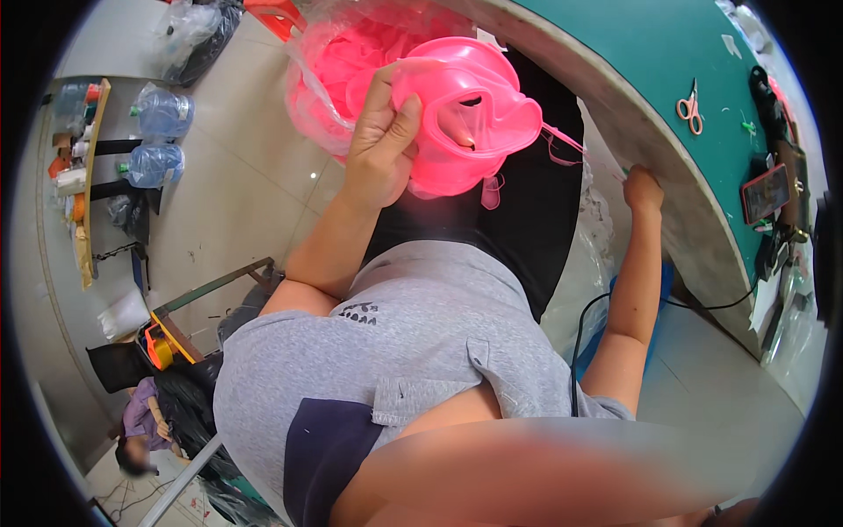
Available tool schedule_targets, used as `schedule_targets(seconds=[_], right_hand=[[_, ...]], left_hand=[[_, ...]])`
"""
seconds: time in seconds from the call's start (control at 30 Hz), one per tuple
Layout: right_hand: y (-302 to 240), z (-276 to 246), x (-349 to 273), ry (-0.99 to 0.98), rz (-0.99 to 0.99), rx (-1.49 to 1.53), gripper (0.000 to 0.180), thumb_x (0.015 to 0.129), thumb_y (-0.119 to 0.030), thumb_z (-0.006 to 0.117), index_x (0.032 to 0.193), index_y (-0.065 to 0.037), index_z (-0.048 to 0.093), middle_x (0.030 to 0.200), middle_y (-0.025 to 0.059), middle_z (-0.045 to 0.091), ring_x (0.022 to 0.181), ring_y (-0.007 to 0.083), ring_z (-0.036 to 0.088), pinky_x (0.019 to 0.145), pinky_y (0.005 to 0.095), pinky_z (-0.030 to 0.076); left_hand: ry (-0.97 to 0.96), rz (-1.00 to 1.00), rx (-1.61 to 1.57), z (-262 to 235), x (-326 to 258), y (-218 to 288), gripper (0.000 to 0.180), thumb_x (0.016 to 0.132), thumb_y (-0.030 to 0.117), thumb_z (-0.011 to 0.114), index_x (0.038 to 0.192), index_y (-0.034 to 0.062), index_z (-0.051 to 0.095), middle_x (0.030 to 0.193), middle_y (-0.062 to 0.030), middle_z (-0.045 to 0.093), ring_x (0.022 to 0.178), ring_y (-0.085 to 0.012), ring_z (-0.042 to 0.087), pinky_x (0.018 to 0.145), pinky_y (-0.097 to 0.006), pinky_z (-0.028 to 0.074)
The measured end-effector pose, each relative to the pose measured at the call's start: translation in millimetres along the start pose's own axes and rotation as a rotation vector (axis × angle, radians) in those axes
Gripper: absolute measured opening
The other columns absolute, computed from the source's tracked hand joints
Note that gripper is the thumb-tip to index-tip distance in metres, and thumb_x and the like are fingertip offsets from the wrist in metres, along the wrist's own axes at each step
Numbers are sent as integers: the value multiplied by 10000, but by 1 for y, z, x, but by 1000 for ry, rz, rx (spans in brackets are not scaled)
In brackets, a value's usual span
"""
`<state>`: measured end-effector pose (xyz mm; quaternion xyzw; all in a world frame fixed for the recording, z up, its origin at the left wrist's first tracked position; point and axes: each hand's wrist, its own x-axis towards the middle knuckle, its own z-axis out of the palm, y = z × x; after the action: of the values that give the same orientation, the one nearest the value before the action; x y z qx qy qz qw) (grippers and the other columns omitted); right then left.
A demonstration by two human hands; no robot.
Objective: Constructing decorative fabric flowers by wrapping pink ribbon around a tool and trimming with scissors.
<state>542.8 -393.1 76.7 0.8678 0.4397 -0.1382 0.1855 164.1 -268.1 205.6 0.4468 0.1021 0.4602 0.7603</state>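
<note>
Left hand (pixel 379 145): clamped on a pink plastic mask (pixel 470 114) — above a bag of pink parts (pixel 338 66).
Right hand (pixel 643 187): at the green table (pixel 667 53) edge — grip unclear, probably closed.

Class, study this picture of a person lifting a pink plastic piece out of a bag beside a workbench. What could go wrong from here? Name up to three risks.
1. The left hand alone pinches the pink moulded piece at its edge, so it may slip and fall.
2. Its thin pink straps dangle and could snag on the clear bag of pink parts.
3. The right hand grips the table edge near a trailing black cable, which might catch.
</note>
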Motion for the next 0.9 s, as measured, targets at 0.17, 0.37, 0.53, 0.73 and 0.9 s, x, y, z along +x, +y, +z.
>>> schedule_targets(seconds=[0.17,0.37,0.53,0.73,0.9], right_hand=[[25,47,63,-42,160,18,241,838,-209,616,1014,-44,616,1096,199,617,1016,346,609,819,457,508],[41,78,49,-30,169,157,258,862,-216,597,1049,-41,628,1072,214,617,1008,365,596,802,434,495],[-16,-10,-5,437,-195,518,267,849,-223,634,1033,-31,616,950,217,629,865,351,627,725,404,472],[-79,-104,-79,411,-451,1048,165,867,-81,612,1015,-9,625,842,84,629,750,127,591,672,268,458],[-112,-126,-128,426,-968,1285,193,805,0,657,997,-1,638,892,78,597,722,97,551,639,224,434]], left_hand=[[128,29,23,0,-5,10,422,944,68,438,1351,56,328,1299,-103,475,1171,-227,496,956,-366,442],[167,237,52,-16,-6,57,555,883,119,482,1390,54,266,1387,-160,381,1279,-303,406,1045,-429,378],[174,173,34,-21,0,31,518,925,109,432,1413,85,263,1420,-123,358,1325,-285,346,1089,-473,307],[-4,-100,-444,-14,5,11,543,939,37,405,1439,173,244,1457,-85,319,1342,-275,318,1080,-477,317],[-129,-165,-348,1,7,0,727,843,-21,501,1459,179,169,1462,-94,278,1342,-295,307,1061,-465,333]])
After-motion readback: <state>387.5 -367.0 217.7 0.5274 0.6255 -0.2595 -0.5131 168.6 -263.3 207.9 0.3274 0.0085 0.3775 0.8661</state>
